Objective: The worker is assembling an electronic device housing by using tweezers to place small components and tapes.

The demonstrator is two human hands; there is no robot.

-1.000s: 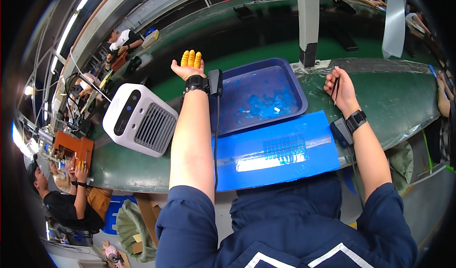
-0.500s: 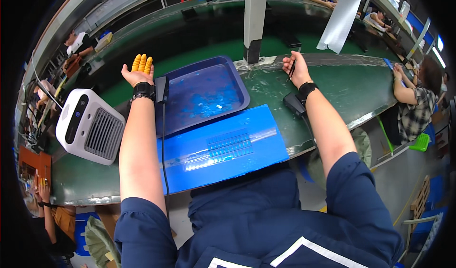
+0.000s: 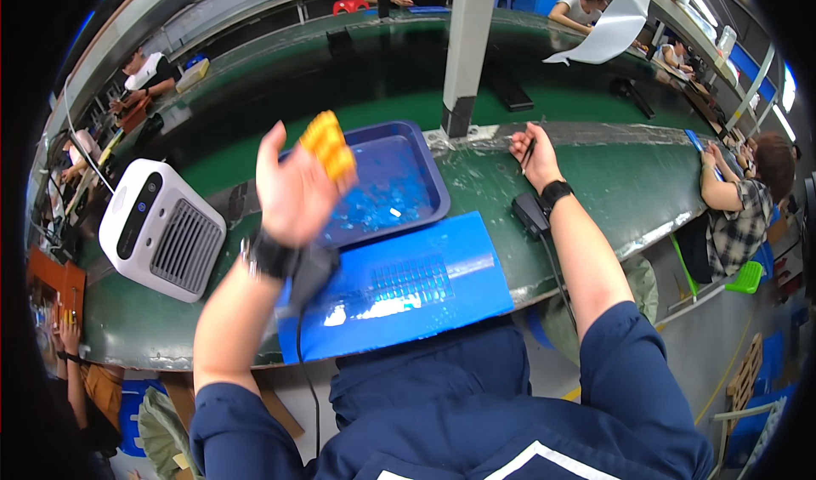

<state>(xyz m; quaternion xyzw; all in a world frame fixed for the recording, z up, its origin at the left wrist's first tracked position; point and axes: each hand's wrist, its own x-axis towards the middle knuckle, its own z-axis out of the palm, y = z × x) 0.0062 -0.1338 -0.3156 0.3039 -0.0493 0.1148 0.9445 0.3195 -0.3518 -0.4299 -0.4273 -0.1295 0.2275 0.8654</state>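
Note:
My left hand (image 3: pixel 293 189) is raised palm up over the left edge of a dark blue tray (image 3: pixel 439 193). Its fingers are stretched out and hold nothing; yellow ribbed finger cots (image 3: pixel 326 145) cover several of them. In my right hand (image 3: pixel 541 165), beyond the tray's right side, is a thin dark tool, apparently tweezers (image 3: pixel 529 153), gripped between curled fingers. Black straps with corded boxes circle both wrists. Bright blue bits and a small white piece (image 3: pixel 395 213) lie in the tray. Nearer to me is a flat blue board (image 3: pixel 480 263) with rows of small slots.
A white air cooler (image 3: pixel 161 233) stands on the green bench at the left. Behind the tray rises a grey post (image 3: pixel 466 55). Beyond runs a green conveyor belt with dark pieces (image 3: pixel 510 94). Other people sit around, one at the right (image 3: pixel 739 187). Cords trail from my wrists.
My left hand has swung right and nearer, from beside the tray to over its left edge, blurred by motion. My right hand has barely moved. Dark pieces on the belt have shifted.

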